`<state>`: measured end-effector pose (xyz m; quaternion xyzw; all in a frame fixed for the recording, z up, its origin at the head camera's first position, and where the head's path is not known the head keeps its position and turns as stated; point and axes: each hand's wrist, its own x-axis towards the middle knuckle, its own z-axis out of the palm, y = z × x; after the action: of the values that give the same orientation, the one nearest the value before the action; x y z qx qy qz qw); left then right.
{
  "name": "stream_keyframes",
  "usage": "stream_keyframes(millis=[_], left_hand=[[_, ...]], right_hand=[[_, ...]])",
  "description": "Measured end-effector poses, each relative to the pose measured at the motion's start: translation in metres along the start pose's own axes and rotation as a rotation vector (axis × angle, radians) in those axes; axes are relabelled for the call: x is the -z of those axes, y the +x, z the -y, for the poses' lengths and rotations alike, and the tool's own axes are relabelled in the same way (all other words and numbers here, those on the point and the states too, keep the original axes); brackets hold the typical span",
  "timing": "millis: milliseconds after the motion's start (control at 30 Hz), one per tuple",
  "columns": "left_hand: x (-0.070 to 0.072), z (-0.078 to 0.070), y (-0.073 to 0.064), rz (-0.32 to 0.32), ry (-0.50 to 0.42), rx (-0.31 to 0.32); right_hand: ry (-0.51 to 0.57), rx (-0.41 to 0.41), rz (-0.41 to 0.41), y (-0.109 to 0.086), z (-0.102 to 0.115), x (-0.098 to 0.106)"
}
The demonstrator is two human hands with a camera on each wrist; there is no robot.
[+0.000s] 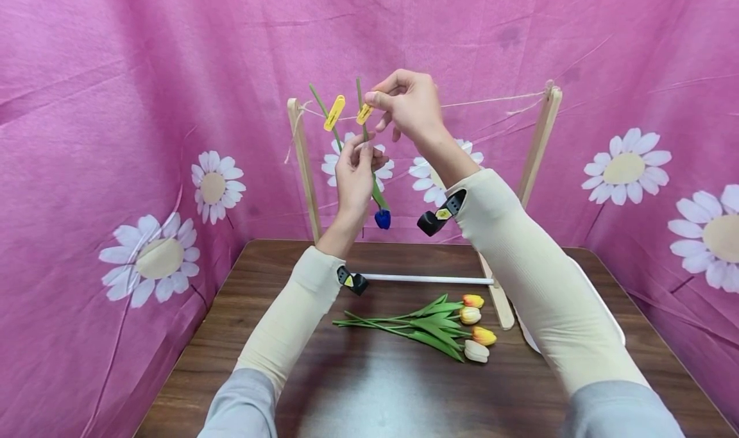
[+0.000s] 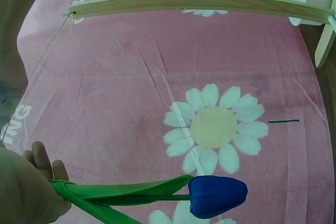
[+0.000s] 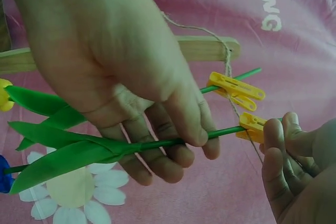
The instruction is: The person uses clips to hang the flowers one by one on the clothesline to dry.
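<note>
My left hand [image 1: 355,172] pinches the green stem of a blue artificial tulip [image 1: 382,219], which hangs head down. Above it, my right hand [image 1: 410,101] grips a yellow clothespin [image 1: 365,113] between thumb and fingers. That clothespin sits at the twine, across the tulip's stem; the fingers partly cover it. To its left, a second yellow clothespin [image 1: 334,113] holds another stem on the twine [image 1: 491,101]. The right wrist view shows part of this flower's yellow head [image 3: 5,95], while the left hand hides some of its stem.
Two wooden posts [image 1: 304,168] carry the twine, with a white rod [image 1: 427,278] low between them. Several artificial tulips [image 1: 435,326] lie on the brown table [image 1: 369,393]. A white tray [image 1: 612,316] is partly behind the right forearm. Pink flowered cloth surrounds the table.
</note>
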<state>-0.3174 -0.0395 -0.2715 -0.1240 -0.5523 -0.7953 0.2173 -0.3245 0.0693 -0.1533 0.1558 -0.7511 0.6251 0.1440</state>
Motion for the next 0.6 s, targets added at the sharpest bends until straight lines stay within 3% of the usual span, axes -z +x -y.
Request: stream_keyframes(millis=[300, 600], left_hand=[[0.0001, 0.0009, 0.0006, 0.002, 0.006, -0.006], [0.0065, 0.0002, 0.0003, 0.010, 0.049, -0.015]], right_hand=[[-0.105, -0.028, 0.071, -0.0033, -0.0043, 0.0030], [-0.128, 0.023, 0.102, -0.0073, -0.0087, 0.0076]])
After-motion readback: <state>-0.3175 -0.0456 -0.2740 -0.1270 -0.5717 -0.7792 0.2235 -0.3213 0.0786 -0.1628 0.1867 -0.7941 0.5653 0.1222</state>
